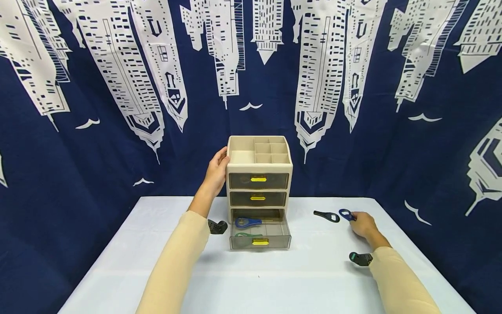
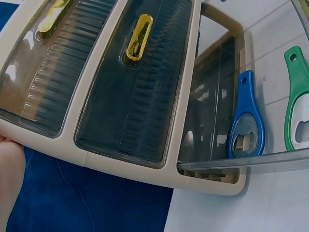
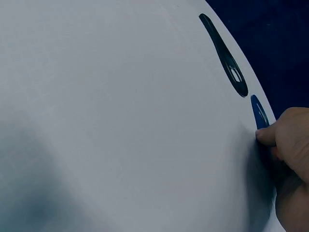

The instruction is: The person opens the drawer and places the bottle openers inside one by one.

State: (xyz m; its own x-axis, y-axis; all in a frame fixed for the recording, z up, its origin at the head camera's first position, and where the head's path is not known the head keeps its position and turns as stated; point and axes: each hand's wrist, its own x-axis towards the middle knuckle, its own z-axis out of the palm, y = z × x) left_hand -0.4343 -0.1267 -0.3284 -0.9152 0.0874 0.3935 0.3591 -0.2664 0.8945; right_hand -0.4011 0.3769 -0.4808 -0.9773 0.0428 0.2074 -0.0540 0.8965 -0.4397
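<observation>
A cream drawer organizer (image 1: pixel 259 167) stands at the back of the table, its bottom drawer (image 1: pixel 260 242) pulled out. My left hand (image 1: pixel 216 172) rests against its upper left side; little of that hand shows in the left wrist view. Inside the drawer lie a blue bottle opener (image 2: pixel 246 116) and a green bottle opener (image 2: pixel 298 96). To the right, my right hand (image 1: pixel 363 224) pinches a dark blue bottle opener (image 1: pixel 347 214) at the handle, low over the table. A black bottle opener (image 1: pixel 327 216) lies just left of it. My fingers partly hide the dark blue one.
Two more drawers, the top (image 1: pixel 258 180) and the middle (image 1: pixel 258 199), are closed and have yellow handles. Small compartments (image 1: pixel 270 148) divide the organizer's top. A dark blue cloth (image 1: pixel 266 109) with a white building print hangs behind the white table (image 1: pixel 306 270).
</observation>
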